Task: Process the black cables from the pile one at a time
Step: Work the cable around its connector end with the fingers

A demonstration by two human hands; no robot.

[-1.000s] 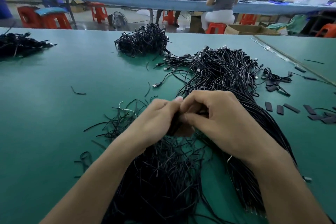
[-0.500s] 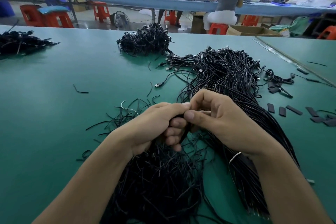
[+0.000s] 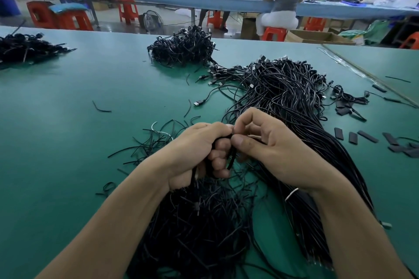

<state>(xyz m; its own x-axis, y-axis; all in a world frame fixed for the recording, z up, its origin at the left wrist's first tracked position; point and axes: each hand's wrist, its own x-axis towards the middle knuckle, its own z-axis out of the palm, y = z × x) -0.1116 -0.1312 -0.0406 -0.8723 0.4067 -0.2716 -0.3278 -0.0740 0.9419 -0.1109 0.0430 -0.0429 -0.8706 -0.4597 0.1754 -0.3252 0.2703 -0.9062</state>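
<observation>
A big pile of black cables [image 3: 283, 97] with USB plugs runs from the table's middle right down under my right forearm. In the centre my left hand [image 3: 199, 154] grips a black cable [image 3: 231, 156], fingers curled round it. My right hand [image 3: 272, 149] meets it, thumb and forefinger pinching the same cable just above the left fist. A heap of short black cable offcuts [image 3: 199, 222] lies beneath both hands.
The green table [image 3: 79, 131] bears a second cable heap [image 3: 181, 48] at the back centre and a third [image 3: 25, 47] at far left. Flat black sleeve pieces [image 3: 367, 136] lie to the right. A person sits at a blue bench [image 3: 204, 0] beyond.
My left hand has turned so its curled fingers show, and the cable now hangs between the two hands. My right thumb and forefinger have shifted to pinch at the top.
</observation>
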